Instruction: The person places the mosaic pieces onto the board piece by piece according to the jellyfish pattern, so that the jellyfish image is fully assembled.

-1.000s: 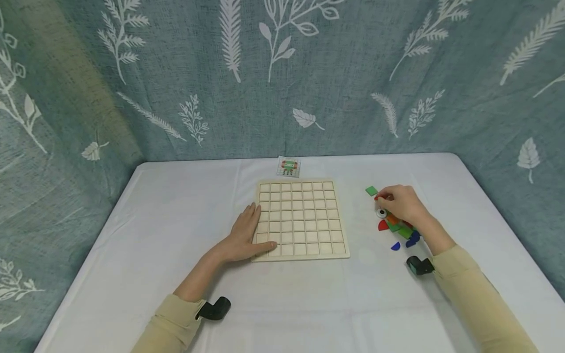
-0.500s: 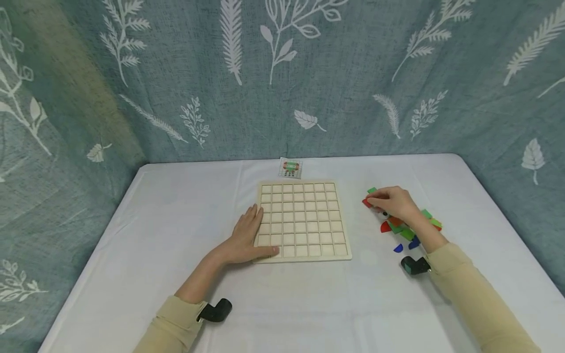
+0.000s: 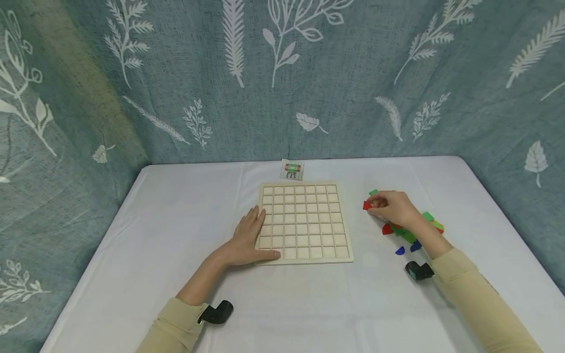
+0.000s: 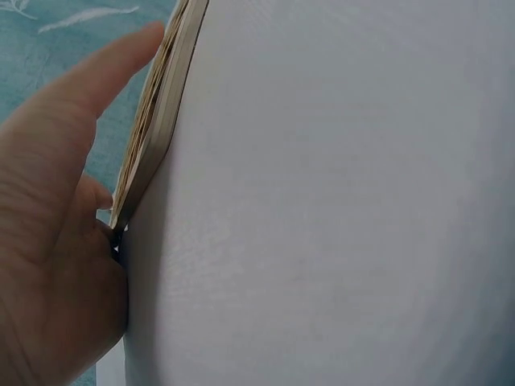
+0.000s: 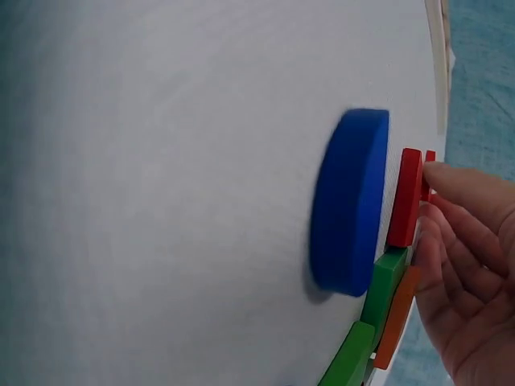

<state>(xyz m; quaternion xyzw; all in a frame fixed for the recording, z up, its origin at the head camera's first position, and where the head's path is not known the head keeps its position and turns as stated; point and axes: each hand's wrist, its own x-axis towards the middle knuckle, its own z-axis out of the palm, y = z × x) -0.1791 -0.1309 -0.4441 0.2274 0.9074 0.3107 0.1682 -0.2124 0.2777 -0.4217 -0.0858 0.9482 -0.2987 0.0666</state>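
Left hand (image 3: 247, 240): you are resting it along the board's left edge, its thumb reaching over the near left corner, thumb and fingers spread apart.
Right hand (image 3: 394, 208): you are pinching the red piece (image 3: 367, 205), thumb and fingertips clamped on it.
Red piece: you are holding it just right of the board; whether it is touching the tabletop (image 3: 132, 255), I cannot tell.
Board (image 3: 309, 229): lying flat, midway between the tabletop's left and right edges.
Loose pieces (image 3: 408, 237): clustering under your right hand, toward the tabletop's right edge.
Card (image 3: 292, 169): lying near the tabletop's far edge.
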